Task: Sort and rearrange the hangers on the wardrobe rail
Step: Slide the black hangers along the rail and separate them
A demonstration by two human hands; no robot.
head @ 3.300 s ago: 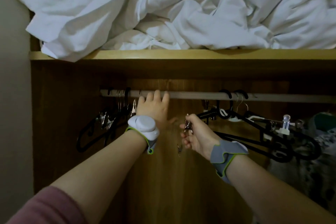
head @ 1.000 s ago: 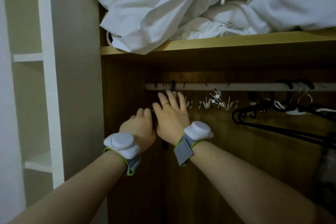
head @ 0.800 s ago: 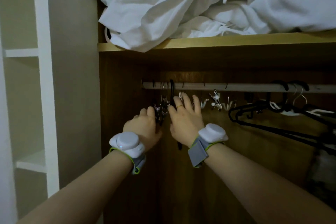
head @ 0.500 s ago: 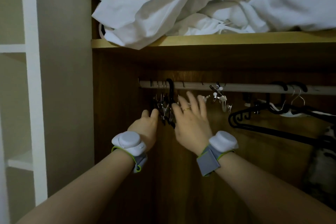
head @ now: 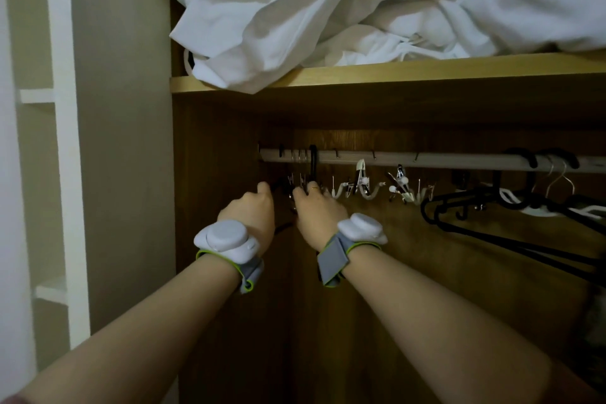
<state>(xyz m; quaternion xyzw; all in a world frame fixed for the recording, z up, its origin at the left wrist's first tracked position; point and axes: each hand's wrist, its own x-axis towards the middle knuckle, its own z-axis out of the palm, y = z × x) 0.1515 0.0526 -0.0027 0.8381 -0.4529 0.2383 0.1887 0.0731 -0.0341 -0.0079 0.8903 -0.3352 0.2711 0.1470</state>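
Observation:
A pale wardrobe rail [head: 436, 161] runs under the wooden shelf. At its left end hangs a tight bunch of hangers [head: 303, 174], one with a black hook and several with metal hooks and clips. My left hand [head: 251, 211] grips the bunch's lower left side, thumb up. My right hand [head: 317, 210] is close beside it, fingers curled into the same bunch; the fingertips are hidden. White clip hangers [head: 362, 182] dangle mid-rail. Black hangers [head: 498, 218] hang tilted at the right.
White bedding [head: 360, 10] is piled on the shelf [head: 426, 70] above and droops over its left front edge. The wardrobe's left side wall [head: 210, 207] is right by my left hand. White shelving [head: 49, 141] stands further left.
My right hand came from the rail's middle to the left end. Its straight fingers have now curled into the hanger bunch. The white clip hangers have spread and swing.

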